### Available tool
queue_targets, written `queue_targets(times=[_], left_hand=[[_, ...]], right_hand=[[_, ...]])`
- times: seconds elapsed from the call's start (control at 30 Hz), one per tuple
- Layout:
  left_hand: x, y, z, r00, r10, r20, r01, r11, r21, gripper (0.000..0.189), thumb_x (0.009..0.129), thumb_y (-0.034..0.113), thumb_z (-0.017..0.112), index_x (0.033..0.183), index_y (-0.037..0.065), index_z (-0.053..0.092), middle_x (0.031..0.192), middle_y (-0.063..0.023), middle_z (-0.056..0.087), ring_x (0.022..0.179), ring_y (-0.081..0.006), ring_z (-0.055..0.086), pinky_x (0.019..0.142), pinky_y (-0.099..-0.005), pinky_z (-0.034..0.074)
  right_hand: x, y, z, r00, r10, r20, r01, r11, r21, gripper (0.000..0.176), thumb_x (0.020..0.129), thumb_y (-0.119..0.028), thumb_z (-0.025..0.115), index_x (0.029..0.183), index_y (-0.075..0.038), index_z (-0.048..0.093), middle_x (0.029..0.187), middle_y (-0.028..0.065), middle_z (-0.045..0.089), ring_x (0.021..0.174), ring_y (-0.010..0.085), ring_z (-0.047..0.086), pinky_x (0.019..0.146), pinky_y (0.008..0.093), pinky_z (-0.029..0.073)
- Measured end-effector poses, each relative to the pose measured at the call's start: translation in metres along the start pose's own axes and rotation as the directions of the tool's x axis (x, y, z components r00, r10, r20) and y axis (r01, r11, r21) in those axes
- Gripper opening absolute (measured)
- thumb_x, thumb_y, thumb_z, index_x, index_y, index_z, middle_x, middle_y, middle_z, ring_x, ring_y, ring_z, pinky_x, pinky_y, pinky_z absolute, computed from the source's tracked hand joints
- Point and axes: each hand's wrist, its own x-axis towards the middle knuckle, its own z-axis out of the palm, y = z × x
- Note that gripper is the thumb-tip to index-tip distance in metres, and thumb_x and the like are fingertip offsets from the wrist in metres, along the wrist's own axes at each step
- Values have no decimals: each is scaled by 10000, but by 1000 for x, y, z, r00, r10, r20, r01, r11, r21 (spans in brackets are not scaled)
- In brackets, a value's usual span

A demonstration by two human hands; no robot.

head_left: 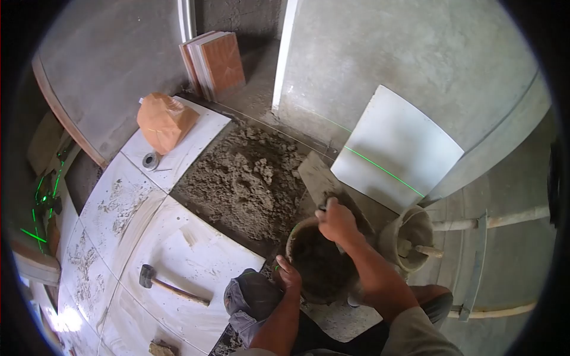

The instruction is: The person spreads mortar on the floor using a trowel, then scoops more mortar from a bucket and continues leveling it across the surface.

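My right hand (pixel 339 224) is closed around the handle of a trowel (pixel 319 180). The trowel's flat, mortar-smeared blade points away from me, over the far side of a bucket (pixel 291 246) between my legs. Dark wet mortar (pixel 323 264) lies inside that bucket. At the bucket's left side, my left hand (pixel 288 275) grips its wall near the rim, thumb up. Beyond the bucket, a rough bed of mortar (pixel 243 184) covers the floor beside the laid white tiles (pixel 196 240).
A white tile (pixel 398 142) leans against the wall, crossed by a green laser line. A second bucket (pixel 407 231) stands right. A mallet (pixel 172 285), a tape roll (pixel 151 160) and an orange-brown bag (pixel 163 121) rest on tiles. Stacked tiles (pixel 217 65) stand behind.
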Motion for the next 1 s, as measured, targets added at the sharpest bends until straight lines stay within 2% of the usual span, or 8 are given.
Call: queue_targets(times=[0.1, 0.13, 0.37, 0.57, 0.63, 0.73, 0.8, 1.0], left_hand=[[2, -5, 3, 997, 51, -56, -55, 996, -69, 721, 958, 604, 196, 1046, 29, 623, 986, -233, 628, 933, -446, 582, 800, -498, 433], [6, -13, 15, 984, 58, -168, -66, 997, -40, 693, 981, 524, 223, 891, -16, 648, 874, -227, 656, 847, -449, 600, 759, -492, 441], [-5, 0, -1, 994, 57, -95, -59, 998, -12, 690, 977, 541, 216, 969, 5, 649, 974, -232, 648, 945, -426, 596, 800, -492, 440], [6, -12, 10, 992, -120, 23, 121, 993, -18, 723, 959, 598, 224, 1131, 22, 625, 1096, -251, 623, 1032, -443, 567, 889, -472, 433], [14, -30, 25, 997, -49, 52, 59, 974, -217, 741, 951, 619, 237, 1208, 19, 586, 1184, -254, 587, 1106, -412, 548, 930, -450, 415], [4, -16, 24, 979, -125, 164, 167, 945, -280, 767, 948, 630, 244, 1274, -1, 534, 1253, -241, 553, 1170, -377, 515, 980, -412, 383], [1, -19, 32, 980, -17, 198, 111, 872, -477, 806, 946, 639, 244, 1302, -40, 494, 1297, -234, 521, 1205, -347, 490, 1015, -379, 352], [-12, -4, 22, 978, -58, 198, 130, 919, -373, 806, 951, 632, 229, 1299, -45, 495, 1297, -225, 526, 1190, -335, 503, 1007, -365, 361]], right_hand=[[-41, 45, -13, 998, 48, -31, -46, 998, 43, 367, 874, -288, 591, 984, 30, 444, 866, 300, 607, 863, 490, 580, 741, 540, 453], [-53, 56, -21, 998, 66, -24, -64, 996, 63, 378, 879, -295, 590, 981, 35, 437, 868, 314, 596, 867, 513, 562, 741, 557, 434], [-102, 92, -71, 997, 80, -8, -80, 995, 55, 373, 854, -282, 603, 960, 43, 456, 891, 312, 597, 914, 514, 552, 779, 557, 426], [-115, 78, -69, 956, 105, 275, -15, 950, -311, 346, 754, -270, 608, 927, 30, 608, 810, 243, 651, 835, 423, 635, 738, 460, 512], [-109, 60, -66, 839, 182, 513, 78, 893, -444, 294, 714, -220, 607, 900, -11, 696, 876, 210, 678, 862, 351, 673, 740, 438, 541], [-98, 74, -22, 804, 136, 579, 159, 889, -430, 246, 662, -176, 608, 821, -20, 715, 863, 197, 686, 845, 330, 684, 697, 432, 551], [-97, 90, -5, 796, 152, 586, 119, 910, -398, 258, 659, -167, 599, 837, -17, 712, 866, 201, 684, 854, 337, 681, 714, 435, 549], [-114, 111, -3, 772, 233, 592, -125, 968, -218, 297, 678, -162, 567, 871, 24, 694, 884, 247, 665, 888, 385, 657, 775, 450, 533]])
